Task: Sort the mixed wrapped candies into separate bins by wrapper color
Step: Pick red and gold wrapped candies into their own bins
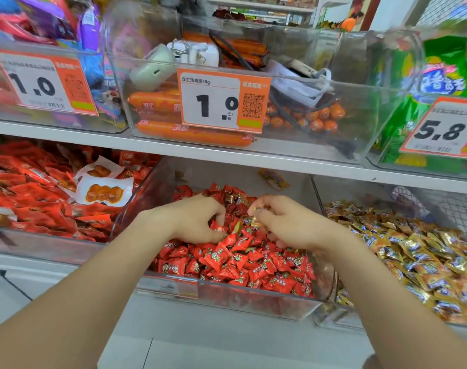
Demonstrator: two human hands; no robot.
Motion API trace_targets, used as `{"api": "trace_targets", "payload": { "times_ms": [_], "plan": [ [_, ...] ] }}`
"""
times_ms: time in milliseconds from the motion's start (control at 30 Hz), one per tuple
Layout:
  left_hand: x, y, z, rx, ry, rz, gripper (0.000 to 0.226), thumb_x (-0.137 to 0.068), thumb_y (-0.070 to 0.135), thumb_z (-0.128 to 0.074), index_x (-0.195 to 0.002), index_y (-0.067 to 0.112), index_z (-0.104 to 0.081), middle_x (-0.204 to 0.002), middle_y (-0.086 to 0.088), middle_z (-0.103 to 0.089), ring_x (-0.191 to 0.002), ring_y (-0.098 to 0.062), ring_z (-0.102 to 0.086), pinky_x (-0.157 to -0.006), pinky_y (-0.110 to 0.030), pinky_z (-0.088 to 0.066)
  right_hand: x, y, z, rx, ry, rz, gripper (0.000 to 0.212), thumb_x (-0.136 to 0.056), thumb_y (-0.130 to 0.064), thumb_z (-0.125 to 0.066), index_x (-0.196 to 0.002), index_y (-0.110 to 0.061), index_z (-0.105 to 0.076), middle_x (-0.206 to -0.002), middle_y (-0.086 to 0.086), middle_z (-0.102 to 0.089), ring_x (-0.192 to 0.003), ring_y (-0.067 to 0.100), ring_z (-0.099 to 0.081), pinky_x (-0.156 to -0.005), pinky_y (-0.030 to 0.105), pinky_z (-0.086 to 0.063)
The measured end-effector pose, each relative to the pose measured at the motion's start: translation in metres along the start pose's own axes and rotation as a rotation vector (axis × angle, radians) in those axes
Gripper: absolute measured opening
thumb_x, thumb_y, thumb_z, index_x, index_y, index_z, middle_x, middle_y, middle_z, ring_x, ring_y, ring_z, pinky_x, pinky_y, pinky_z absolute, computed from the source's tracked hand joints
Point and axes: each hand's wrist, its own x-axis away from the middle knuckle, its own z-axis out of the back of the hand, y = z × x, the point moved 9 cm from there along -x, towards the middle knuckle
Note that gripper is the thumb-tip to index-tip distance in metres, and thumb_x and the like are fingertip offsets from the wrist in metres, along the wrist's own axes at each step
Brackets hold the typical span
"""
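A clear bin (227, 302) on the lower shelf is heaped with red wrapped candies (243, 262). A few gold wrapped candies (237, 227) lie mixed among them near the middle. My left hand (197, 222) digs into the red pile, its fingers curled around red candies. My right hand (283, 222) hovers over the same bin and pinches gold wrapped candies (257, 215) between thumb and fingers. To the right, another clear bin (333, 319) holds a pile of gold candies (413, 251) with blue labels.
A bin of red snack packets (40, 198) stands to the left. The white upper shelf (253, 155) carries clear bins with orange sausages (192, 134), green bags (445, 75) and orange price tags (221, 99). One yellow packet (273, 179) lies behind the red candies.
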Motion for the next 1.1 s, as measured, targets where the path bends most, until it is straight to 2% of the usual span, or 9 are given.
{"api": "trace_targets", "payload": {
  "times_ms": [133,200,300,467,633,700,800,933,1100],
  "plan": [
    [0.012,0.002,0.001,0.062,0.008,0.009,0.029,-0.086,0.032,-0.082,-0.110,0.038,-0.067,-0.102,0.017,-0.060,-0.097,-0.002,-0.055,-0.086,-0.029,-0.049,0.003,-0.004,0.001,0.024,0.037,0.035,0.017,-0.110,-0.039,-0.047,-0.115,-0.030,-0.060,-0.069,-0.004,-0.061,-0.052,0.012,-0.050,-0.047,0.026,-0.042],
    [0.021,-0.001,0.002,0.111,0.063,0.015,0.033,-0.086,0.034,-0.084,-0.113,0.037,-0.066,-0.102,0.015,-0.063,-0.100,-0.002,-0.054,-0.086,-0.027,-0.047,0.006,-0.007,0.007,0.159,0.108,0.087,0.017,-0.109,-0.042,-0.049,-0.111,-0.032,-0.062,-0.066,-0.006,-0.065,-0.054,0.010,-0.056,-0.053,0.031,-0.050],
    [0.034,-0.001,-0.008,0.085,0.143,0.007,0.033,-0.093,0.039,-0.076,-0.123,0.032,-0.062,-0.106,0.010,-0.063,-0.106,-0.013,-0.053,-0.095,-0.032,-0.047,0.011,-0.009,0.000,0.453,0.116,0.128,0.020,-0.107,-0.047,-0.051,-0.103,-0.030,-0.062,-0.061,-0.006,-0.058,-0.052,0.007,-0.051,-0.055,0.032,-0.040],
    [0.053,0.006,-0.019,0.029,0.242,0.019,0.027,-0.104,0.035,-0.059,-0.131,0.030,-0.054,-0.115,0.005,-0.055,-0.109,-0.022,-0.043,-0.102,-0.039,-0.038,0.020,-0.003,-0.006,0.626,0.127,0.084,0.022,-0.108,-0.049,-0.045,-0.104,-0.030,-0.056,-0.075,-0.008,-0.053,-0.073,0.021,-0.053,-0.071,0.037,-0.042],
    [0.073,0.014,-0.028,0.033,0.269,0.057,0.028,-0.104,0.037,-0.058,-0.131,0.030,-0.054,-0.120,0.007,-0.054,-0.113,-0.022,-0.040,-0.102,-0.043,-0.041,0.038,-0.007,-0.015,0.679,0.052,0.101,0.024,-0.103,-0.053,-0.056,-0.105,-0.029,-0.055,-0.077,-0.011,-0.051,-0.082,0.020,-0.053,-0.067,0.035,-0.043],
    [0.079,0.019,-0.023,0.026,0.312,0.050,0.028,-0.101,0.041,-0.063,-0.126,0.029,-0.057,-0.112,0.010,-0.056,-0.112,-0.021,-0.044,-0.100,-0.040,-0.041,0.045,-0.012,-0.015,0.604,0.044,0.142,0.021,-0.101,-0.049,-0.063,-0.102,-0.029,-0.057,-0.076,-0.009,-0.057,-0.079,0.014,-0.055,-0.062,0.030,-0.037],
    [0.086,0.026,0.002,0.048,0.442,0.041,0.033,-0.090,0.046,-0.077,-0.117,0.035,-0.061,-0.101,0.019,-0.058,-0.109,-0.014,-0.045,-0.097,-0.038,-0.037,0.045,-0.016,-0.014,0.181,0.005,0.140,0.006,-0.104,-0.029,-0.064,-0.103,-0.023,-0.062,-0.079,0.007,-0.073,-0.063,0.020,-0.071,-0.055,0.029,-0.053],
    [0.091,0.036,0.032,0.283,0.594,-0.085,0.025,-0.096,0.016,-0.073,-0.115,0.029,-0.065,-0.106,0.019,-0.067,-0.105,0.000,-0.057,-0.093,-0.019,-0.043,0.047,-0.018,-0.009,-0.278,-0.002,0.065,0.011,-0.107,-0.014,-0.061,-0.117,-0.012,-0.063,-0.096,0.021,-0.075,-0.079,0.041,-0.077,-0.061,0.041,-0.063],
    [0.069,0.045,0.017,0.363,0.345,-0.064,0.023,-0.104,0.005,-0.041,-0.105,0.024,-0.054,-0.091,0.003,-0.056,-0.070,-0.002,-0.050,-0.061,-0.018,-0.038,0.042,-0.011,-0.004,-0.509,0.018,-0.047,0.017,-0.108,-0.008,-0.053,-0.114,-0.007,-0.068,-0.089,0.013,-0.068,-0.064,0.016,-0.057,-0.048,0.023,-0.041]
  ]
}}
